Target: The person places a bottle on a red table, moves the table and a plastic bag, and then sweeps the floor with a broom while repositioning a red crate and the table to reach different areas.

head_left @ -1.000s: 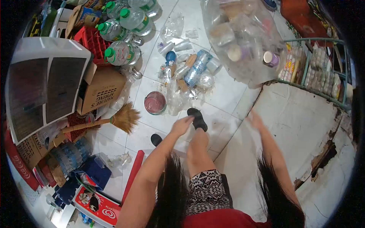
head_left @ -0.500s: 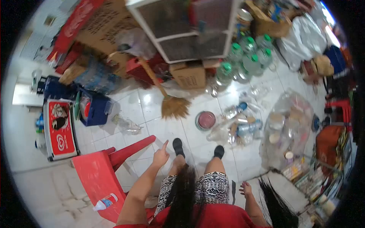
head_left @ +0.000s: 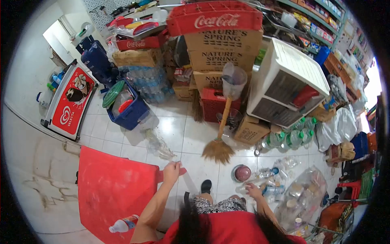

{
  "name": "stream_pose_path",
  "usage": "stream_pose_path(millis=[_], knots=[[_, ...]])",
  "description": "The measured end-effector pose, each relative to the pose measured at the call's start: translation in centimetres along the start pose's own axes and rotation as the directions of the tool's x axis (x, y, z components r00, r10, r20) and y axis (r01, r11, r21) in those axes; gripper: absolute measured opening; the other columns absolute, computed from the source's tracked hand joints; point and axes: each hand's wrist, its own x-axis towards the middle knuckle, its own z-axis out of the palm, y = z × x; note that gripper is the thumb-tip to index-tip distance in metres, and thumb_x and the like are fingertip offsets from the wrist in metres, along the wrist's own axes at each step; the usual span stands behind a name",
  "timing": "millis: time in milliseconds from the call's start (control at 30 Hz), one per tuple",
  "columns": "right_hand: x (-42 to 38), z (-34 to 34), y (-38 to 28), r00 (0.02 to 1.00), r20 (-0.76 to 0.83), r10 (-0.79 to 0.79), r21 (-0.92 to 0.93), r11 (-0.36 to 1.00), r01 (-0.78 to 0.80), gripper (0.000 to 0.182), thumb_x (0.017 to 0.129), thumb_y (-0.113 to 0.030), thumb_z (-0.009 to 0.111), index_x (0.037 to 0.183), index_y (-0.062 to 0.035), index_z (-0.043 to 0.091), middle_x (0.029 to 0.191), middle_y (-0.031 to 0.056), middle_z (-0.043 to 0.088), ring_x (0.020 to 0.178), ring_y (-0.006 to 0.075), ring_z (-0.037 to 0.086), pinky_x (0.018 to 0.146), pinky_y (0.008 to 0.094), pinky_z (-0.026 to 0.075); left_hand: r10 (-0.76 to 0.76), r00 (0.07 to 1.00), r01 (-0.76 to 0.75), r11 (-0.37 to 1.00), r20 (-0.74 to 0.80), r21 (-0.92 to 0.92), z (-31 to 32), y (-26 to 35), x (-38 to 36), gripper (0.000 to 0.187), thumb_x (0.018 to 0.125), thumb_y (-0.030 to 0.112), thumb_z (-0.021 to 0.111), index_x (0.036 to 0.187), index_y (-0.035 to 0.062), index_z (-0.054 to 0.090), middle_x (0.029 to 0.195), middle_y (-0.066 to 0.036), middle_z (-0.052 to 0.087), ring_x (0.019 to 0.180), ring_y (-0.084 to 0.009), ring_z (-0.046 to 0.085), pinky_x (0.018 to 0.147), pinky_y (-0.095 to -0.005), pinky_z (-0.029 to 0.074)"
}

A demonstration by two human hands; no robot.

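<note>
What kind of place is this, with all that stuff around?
It looks like a small shop, or its back room. There are shelves of goods, a red ice cream sign that says Selecta, and a Coca-Cola crate on stacked boxes.

Clear plastic bottles (head_left: 274, 190), one with a blue cap (head_left: 276, 171), lie sideways, loosely heaped on the white tiled floor (head_left: 195, 136); crumpled clear plastic (head_left: 157, 145) lies well apart.

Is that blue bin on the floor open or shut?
Open. The top of the blue bin is uncovered, and something red shows inside it.
</note>
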Motion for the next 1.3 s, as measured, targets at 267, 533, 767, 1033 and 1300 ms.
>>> stream_pose_path(millis=[267, 533, 767, 1033, 1300], knots=[[3.8, 3.3, -8.2, 0.951, 0.044, -0.307, -0.538, 0.794, 0.282, 0.033, 0.067, -0.022, 0.052, 0.097, -0.0076, 0.050, 0.079, 0.0148, 0.055, 0.072, 0.0207, 0.054, 0.060, 0.0297, 0.044, 0.011, 0.970, -0.163, 0.773, -0.244, -0.614, -4.1, -2.3, 3.9, 0.042, 0.067, 0.001, 0.052, 0.107, 0.0073, 0.041, 0.092, -0.011, 0.048, 0.074, -0.0132, 0.050, 0.060, -0.0236, 0.042], [8.9, 8.1, -21.3, 0.967, 0.197, -0.159, -0.545, 0.803, 0.243, 0.035, 0.069, -0.022, 0.054, 0.099, -0.0063, 0.048, 0.073, 0.0107, 0.056, 0.058, 0.0160, 0.054, 0.056, 0.0272, 0.043, -0.303, 0.811, -0.128, 0.743, -0.500, -0.658, -8.9, -2.6, 5.9, 0.011, 0.070, 0.009, 0.054, 0.080, 0.0036, 0.055, 0.059, -0.004, 0.050, 0.054, -0.0097, 0.045, 0.050, -0.0208, 0.036], [11.5, 16.3, -42.6, 0.320, 0.384, -0.866, -0.727, -0.069, 0.684, 0.059, 0.064, -0.020, 0.055, 0.115, -0.0035, 0.030, 0.119, 0.0211, 0.025, 0.112, 0.0342, 0.019, 0.092, 0.0387, 0.016, -0.737, 0.502, 0.024, 0.534, -0.452, -0.845, -11.5, -4.7, 12.3, 0.020, 0.072, 0.012, 0.053, 0.056, -0.0005, 0.051, 0.043, -0.002, 0.044, 0.045, -0.0081, 0.039, 0.044, -0.0213, 0.032], [14.2, -3.1, -76.8, -0.753, 0.247, -0.610, -0.969, -0.176, -0.176, 0.030, 0.074, -0.032, 0.048, 0.090, -0.0083, 0.055, 0.088, 0.0108, 0.054, 0.084, 0.0235, 0.051, 0.073, 0.0350, 0.039, -0.578, 0.203, -0.250, 0.750, -0.791, -0.612, -16.3, -5.2, 24.7, 0.063, 0.068, -0.003, 0.049, 0.119, 0.0052, 0.013, 0.109, -0.011, 0.026, 0.071, -0.0112, 0.045, 0.057, -0.0199, 0.036], [21.1, -4.7, -82.5, -0.779, 0.219, -0.588, -0.971, -0.208, -0.116, 0.028, 0.073, -0.028, 0.051, 0.059, -0.0047, 0.059, 0.055, 0.0051, 0.055, 0.050, 0.0193, 0.052, 0.045, 0.0287, 0.040, -0.538, 0.127, -0.007, 0.840, -0.834, -0.543, -18.5, -7.1, 27.0, 0.053, 0.066, 0.001, 0.052, 0.113, 0.0037, 0.028, 0.102, -0.011, 0.032, 0.070, -0.0102, 0.047, 0.055, -0.0192, 0.037]])
